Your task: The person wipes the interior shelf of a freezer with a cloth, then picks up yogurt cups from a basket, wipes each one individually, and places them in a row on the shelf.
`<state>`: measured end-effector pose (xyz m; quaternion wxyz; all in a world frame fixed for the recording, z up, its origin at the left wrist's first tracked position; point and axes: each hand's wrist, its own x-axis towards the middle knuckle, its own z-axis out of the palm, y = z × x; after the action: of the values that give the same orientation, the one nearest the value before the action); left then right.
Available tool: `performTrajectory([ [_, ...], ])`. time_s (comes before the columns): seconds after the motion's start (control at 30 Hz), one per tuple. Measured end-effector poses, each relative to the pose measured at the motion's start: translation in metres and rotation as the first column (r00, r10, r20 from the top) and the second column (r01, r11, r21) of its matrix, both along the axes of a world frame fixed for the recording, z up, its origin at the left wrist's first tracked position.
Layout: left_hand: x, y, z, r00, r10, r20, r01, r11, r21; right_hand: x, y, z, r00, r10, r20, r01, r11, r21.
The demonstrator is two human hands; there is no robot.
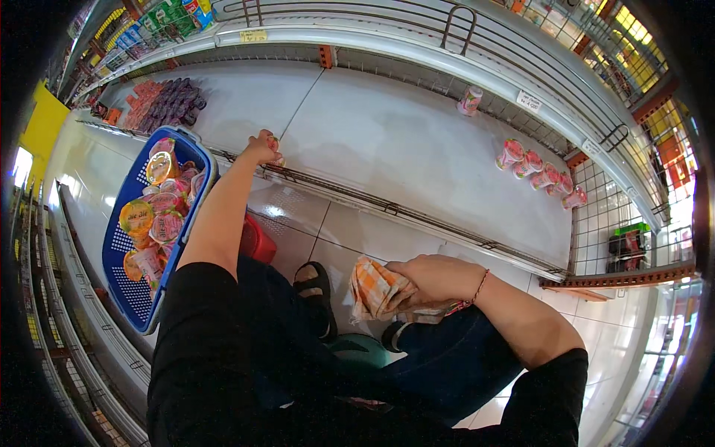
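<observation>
At the front edge of the white shelf [357,128], my left hand [261,147] grips a pink drink cup [273,143], mostly hidden by the fingers. Another cup seems to sit just below it, but the hand hides most of it. My right hand [438,278] is closed around an orange-and-white checked cloth [380,290] over my right knee. Under my left arm stands a blue plastic basket [122,282] heaped with sealed drink cups [166,226], pink and orange. Toward the shelf's right end, several pink cups [542,173] form a row, and one lone cup [470,100] stands at the back.
A low wire rail [391,208] runs along the shelf front. Overhead, a white upper shelf [357,38] carries a wire guard. Purple and orange packs [173,103] fill the far left. Beside my legs are a red container [260,240] and a green stool [360,349].
</observation>
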<state>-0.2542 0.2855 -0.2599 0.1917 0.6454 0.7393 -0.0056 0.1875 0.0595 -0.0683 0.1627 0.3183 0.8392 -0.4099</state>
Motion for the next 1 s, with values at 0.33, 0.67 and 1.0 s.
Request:
performTrajectory([
  [0.33,0.085,-0.033,0.063,0.886,-0.014,-0.464,0.062,0.994,0.088,0.002,0.003,-0.007,1.000,0.003,0.027,-0.002,0.999,-0.042],
  [0.67,0.011,-0.077,0.249,0.962,0.061,-0.265,0.048,0.922,0.384,0.002,0.000,0.005,0.999,0.036,-0.039,-0.034,0.998,0.046],
  [1.0,-0.023,-0.136,0.220,0.911,0.375,-0.171,-0.412,0.800,-0.437,0.013,-0.001,0.006,0.999,0.027,-0.046,-0.021,0.992,0.127],
])
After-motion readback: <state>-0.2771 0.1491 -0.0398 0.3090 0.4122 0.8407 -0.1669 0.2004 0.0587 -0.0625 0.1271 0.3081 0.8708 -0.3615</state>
